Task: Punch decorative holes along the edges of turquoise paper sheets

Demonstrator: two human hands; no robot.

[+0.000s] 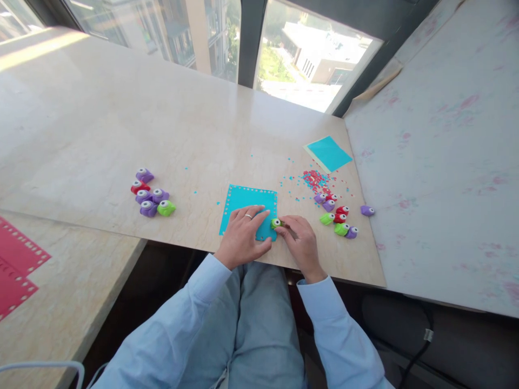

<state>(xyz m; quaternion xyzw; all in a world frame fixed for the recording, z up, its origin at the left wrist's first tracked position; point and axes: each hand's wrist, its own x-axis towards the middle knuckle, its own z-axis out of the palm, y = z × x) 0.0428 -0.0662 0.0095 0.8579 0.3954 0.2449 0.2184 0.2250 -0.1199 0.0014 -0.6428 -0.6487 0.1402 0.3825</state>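
A blue square of paper [243,201] lies near the front edge of the marble-like counter, with small shapes punched along its top, left and right edges. My left hand [243,233] rests on the paper with its fingers spread. At the paper's right edge sits a green craft punch [276,222], pinched between the thumb and fingers of my right hand [300,240]. The punch partly covers the paper's edge. My left hand hides much of the sheet's lower middle.
Several purple, red and green punches [148,194] stand at the left, and another group [339,217] at the right. Behind those lies a pile of red and blue confetti [318,181] beside stacked blue paper [329,154]. Punched red sheets [18,254] lie far left. A papered wall [446,178] bounds the right side.
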